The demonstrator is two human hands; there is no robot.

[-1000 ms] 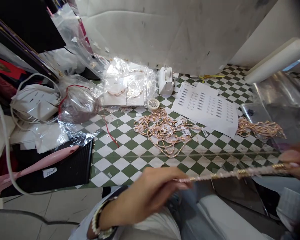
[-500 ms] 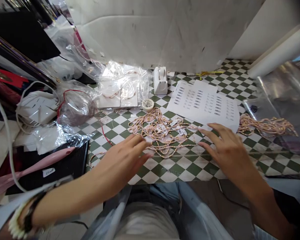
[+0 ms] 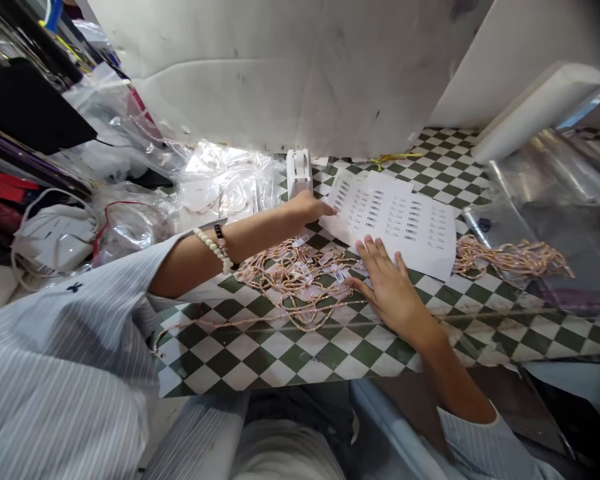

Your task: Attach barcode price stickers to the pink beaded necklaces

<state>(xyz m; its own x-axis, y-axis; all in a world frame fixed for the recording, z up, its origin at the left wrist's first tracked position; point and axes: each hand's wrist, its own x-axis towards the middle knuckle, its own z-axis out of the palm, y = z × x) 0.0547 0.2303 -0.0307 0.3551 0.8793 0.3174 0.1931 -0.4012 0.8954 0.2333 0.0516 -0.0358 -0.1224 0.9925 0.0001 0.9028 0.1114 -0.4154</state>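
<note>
My left hand (image 3: 311, 205) has its fingers pinched at the left edge of a white sheet of printed barcode labels (image 3: 397, 212). A second sheet overlaps it. My right hand (image 3: 394, 288) lies open, fingers spread, with its fingertips on the sheet's near edge. Between my arms is a tangled pile of pink and gold beaded strands (image 3: 300, 277) with small white tags among them. One beaded strand (image 3: 220, 324) stretches left from the pile toward the table's front edge. My left forearm passes over the back of the pile.
A white tape dispenser (image 3: 299, 175) stands behind my left hand. Clear plastic bags (image 3: 225, 180) lie at the back left. To the right are another bunch of beaded strands (image 3: 513, 257), clear plastic sheets (image 3: 545, 180) and a white roll (image 3: 540, 110). The tabletop (image 3: 300, 360) is checkered.
My left hand has moved from the pile's near left side up and across to the label sheet. My right hand has shifted onto the sheet's near edge. The camera view has also shifted.
</note>
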